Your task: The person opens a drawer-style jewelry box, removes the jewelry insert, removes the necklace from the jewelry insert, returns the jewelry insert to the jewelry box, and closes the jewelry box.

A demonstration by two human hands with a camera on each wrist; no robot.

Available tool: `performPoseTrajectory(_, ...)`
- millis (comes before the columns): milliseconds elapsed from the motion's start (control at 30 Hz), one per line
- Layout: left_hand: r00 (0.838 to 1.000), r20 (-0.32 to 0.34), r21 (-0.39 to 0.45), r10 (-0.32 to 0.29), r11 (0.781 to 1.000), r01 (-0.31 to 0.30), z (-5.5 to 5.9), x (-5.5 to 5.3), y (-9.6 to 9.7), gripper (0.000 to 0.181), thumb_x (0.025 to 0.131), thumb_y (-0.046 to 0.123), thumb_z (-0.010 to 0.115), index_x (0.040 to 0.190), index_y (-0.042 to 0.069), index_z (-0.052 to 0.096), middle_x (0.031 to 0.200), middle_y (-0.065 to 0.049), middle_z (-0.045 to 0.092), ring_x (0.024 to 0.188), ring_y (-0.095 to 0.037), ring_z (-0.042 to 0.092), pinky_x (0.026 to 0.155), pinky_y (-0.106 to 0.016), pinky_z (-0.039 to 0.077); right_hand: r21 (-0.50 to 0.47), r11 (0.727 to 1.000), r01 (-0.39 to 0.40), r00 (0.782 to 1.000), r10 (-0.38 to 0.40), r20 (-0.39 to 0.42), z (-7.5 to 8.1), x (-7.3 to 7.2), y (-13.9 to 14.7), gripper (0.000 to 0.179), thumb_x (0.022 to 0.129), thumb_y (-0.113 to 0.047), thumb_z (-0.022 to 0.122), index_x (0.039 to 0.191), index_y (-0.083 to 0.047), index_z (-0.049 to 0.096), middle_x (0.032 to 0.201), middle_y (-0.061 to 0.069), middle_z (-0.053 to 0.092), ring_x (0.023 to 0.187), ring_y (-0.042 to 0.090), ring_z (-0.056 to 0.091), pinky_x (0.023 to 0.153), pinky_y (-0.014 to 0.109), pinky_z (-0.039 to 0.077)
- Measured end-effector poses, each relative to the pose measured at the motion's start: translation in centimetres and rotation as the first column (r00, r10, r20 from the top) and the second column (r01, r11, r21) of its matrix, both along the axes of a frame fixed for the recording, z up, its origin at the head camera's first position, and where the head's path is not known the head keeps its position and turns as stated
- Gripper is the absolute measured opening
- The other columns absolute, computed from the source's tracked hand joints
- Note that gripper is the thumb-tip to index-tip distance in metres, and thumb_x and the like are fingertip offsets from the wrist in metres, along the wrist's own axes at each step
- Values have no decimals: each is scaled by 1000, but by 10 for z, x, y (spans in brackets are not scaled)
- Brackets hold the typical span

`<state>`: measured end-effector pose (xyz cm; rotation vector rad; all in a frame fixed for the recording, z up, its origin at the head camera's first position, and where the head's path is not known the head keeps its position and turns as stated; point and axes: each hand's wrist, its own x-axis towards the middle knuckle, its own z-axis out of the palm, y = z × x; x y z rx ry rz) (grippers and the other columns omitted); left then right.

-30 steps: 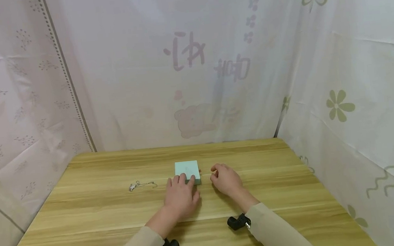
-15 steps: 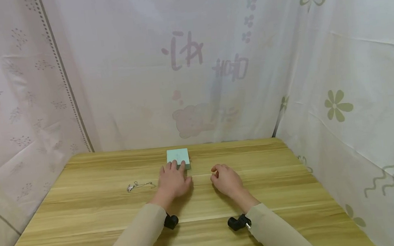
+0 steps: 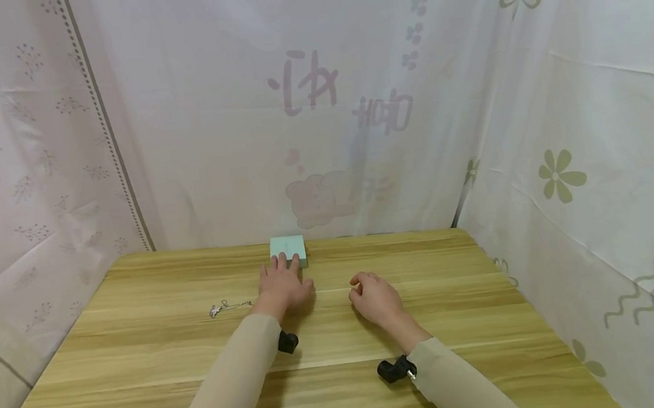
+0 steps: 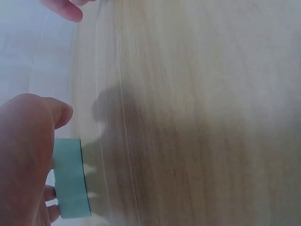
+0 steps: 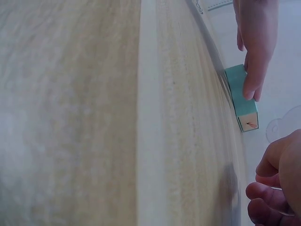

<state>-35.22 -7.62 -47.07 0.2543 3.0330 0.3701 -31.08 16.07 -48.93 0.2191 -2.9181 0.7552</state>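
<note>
A small mint-green box (image 3: 286,243) lies at the far edge of the wooden table. My left hand (image 3: 282,288) stretches out to it with straight fingers, their tips on its near part. In the left wrist view the long side of the box (image 4: 71,181) shows beyond the thumb. The right wrist view shows a beige end of the box (image 5: 248,122) with a small reddish tab. Resting on the table to the right, my right hand (image 3: 376,296) has loosely curled fingers and nothing visible in them. A thin silver chain (image 3: 226,307) with a small pendant lies left of the left hand.
The wood-grain table (image 3: 344,386) ends just behind the box. Pale printed curtains (image 3: 209,143) hang behind it and on both sides. Black wrist cameras (image 3: 396,369) sit below both sleeves.
The left hand has slid the box away across the table and slightly left, up to the far edge. The right hand and the chain have stayed in place.
</note>
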Motion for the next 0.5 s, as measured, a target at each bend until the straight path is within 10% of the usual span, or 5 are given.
performPoseTrajectory(500,998,-57,30,-38,999,40,1,-1,-6,94,108,56,59,177,8,16,184,-26,10,171,-46,10,139,-64,10,-18,1000,3,1000,-3,0,-1,0,10,28,106,-23,66,129,-10,75,97,1,69,76,14,59,69,34,51)
